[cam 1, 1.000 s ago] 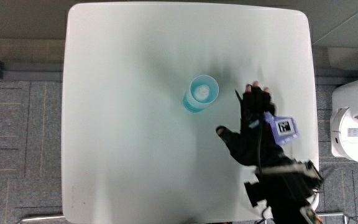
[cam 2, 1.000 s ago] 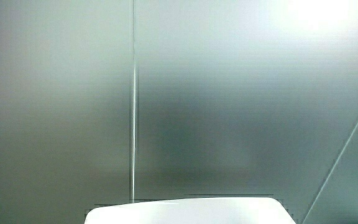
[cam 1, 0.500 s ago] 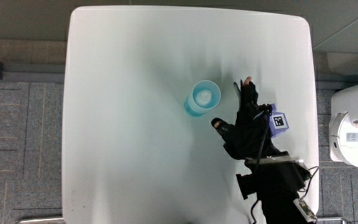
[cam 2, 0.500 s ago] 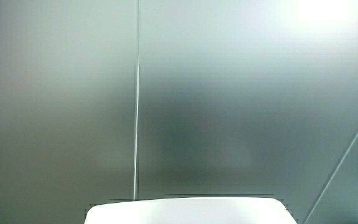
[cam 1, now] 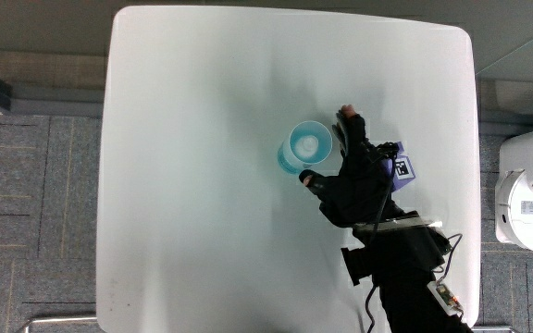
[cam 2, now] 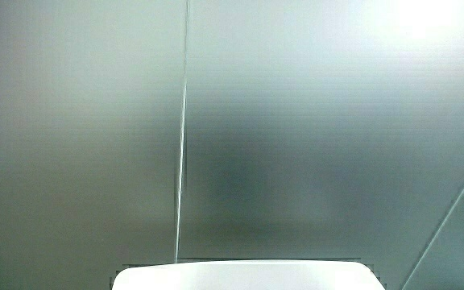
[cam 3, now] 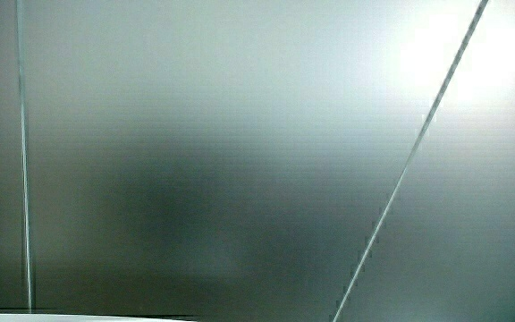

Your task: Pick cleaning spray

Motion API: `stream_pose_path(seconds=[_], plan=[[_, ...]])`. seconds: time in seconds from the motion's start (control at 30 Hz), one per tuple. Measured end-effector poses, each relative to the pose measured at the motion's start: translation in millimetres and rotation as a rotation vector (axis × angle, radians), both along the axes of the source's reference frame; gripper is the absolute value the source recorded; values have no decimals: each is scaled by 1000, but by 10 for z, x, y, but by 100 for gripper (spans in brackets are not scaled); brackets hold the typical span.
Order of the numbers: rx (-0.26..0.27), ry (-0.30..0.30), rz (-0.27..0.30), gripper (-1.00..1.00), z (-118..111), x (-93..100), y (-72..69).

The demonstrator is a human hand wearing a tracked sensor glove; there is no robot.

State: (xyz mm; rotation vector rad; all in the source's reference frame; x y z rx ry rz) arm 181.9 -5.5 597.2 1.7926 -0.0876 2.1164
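Standing upright near the middle of the frame in the main view, the spray (cam 1: pixel 303 145) showed only its round blue top, with bare table (cam 1: pixel 202 111) on every side of it. That free space allowed an approach from any direction. The hand (cam 1: pixel 350 180) lay just beside the spray, on the side nearer the table's edge, its cube (cam 1: pixel 398 171) facing up. Its fingers (cam 1: pixel 347 122) were spread and held nothing. One stretched along the spray's side, and the thumb (cam 1: pixel 309 178) sat just nearer the person than the spray. This looked like a bracket set for a side grasp. Whether any fingertip touched the spray could not be told. Both side views showed only a pale wall.
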Motion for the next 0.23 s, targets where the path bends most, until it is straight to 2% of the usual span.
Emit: stream_pose_path(seconds=[0.23], plan=[[30,19,23,93,26,35,6]])
